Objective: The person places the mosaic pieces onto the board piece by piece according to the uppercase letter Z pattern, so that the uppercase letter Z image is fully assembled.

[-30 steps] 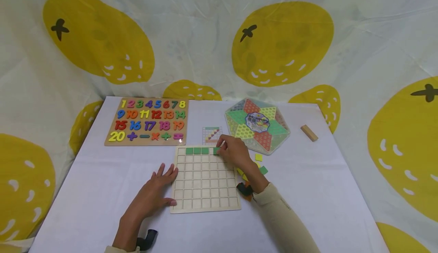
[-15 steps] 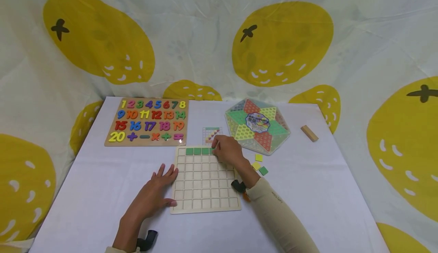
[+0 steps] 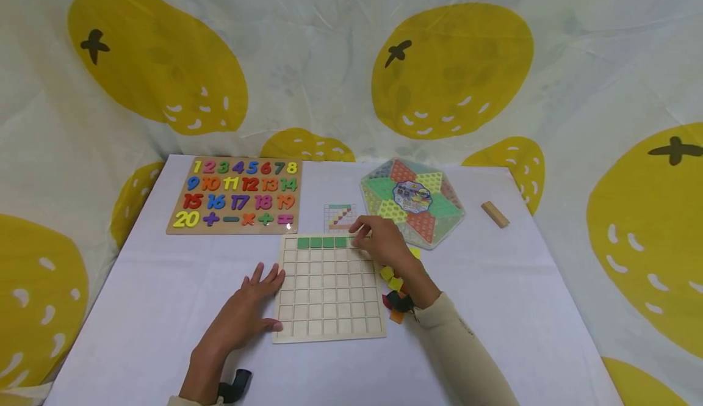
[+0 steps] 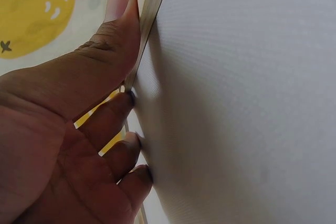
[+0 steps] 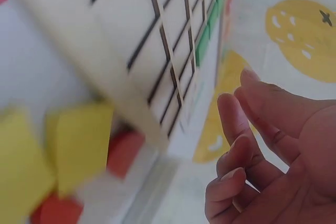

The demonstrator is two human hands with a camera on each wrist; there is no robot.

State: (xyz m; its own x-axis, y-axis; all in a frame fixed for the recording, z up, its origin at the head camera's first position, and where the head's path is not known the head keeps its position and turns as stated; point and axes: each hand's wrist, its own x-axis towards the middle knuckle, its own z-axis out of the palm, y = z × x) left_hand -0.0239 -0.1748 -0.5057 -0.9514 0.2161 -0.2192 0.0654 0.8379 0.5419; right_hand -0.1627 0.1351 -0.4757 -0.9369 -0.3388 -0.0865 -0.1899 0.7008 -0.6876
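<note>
A pale wooden grid board [image 3: 329, 296] lies on the white-covered table, with several green square tiles [image 3: 322, 243] side by side in its far row. My left hand [image 3: 241, 311] rests spread along the board's left edge; in the left wrist view its thumb [image 4: 113, 30] lies on the board's rim. Over the far right corner of the board hovers my right hand [image 3: 381, 244], fingers loosely bent. The right wrist view shows nothing between its thumb and fingers. Yellow tiles [image 3: 391, 278] and an orange tile [image 3: 396, 317] lie right of the board, partly behind the right wrist.
Behind the board lies a small pattern card [image 3: 339, 215]. A number puzzle board [image 3: 236, 195] is at the back left, a hexagonal star game board [image 3: 413, 201] at the back right. Farther right is a wooden block [image 3: 495, 213].
My right hand first slid a green tile left against the others in the far row. It has since let go and moved back to the right. The left hand stays still.
</note>
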